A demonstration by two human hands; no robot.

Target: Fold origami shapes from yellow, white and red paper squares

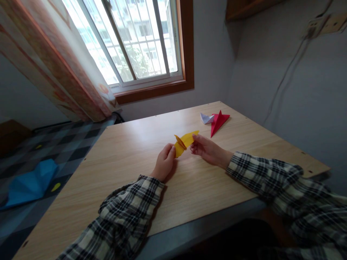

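Black-and-cream plaid cloth sleeves (130,209) cross the near edge of the pale wood-grain surface (135,144). Beyond them, the left hand (165,161) pinches one end of the folded yellow paper piece (189,138), the right hand (207,148) grasping its other tip, above the surface's middle. Uneven pulling could tear it or spoil its fold; too light a pinch might drop it. Toward the far right corner, a small white paper boat (206,118) and pointed red paper plane (218,123) risk being knocked only by a stray reach.
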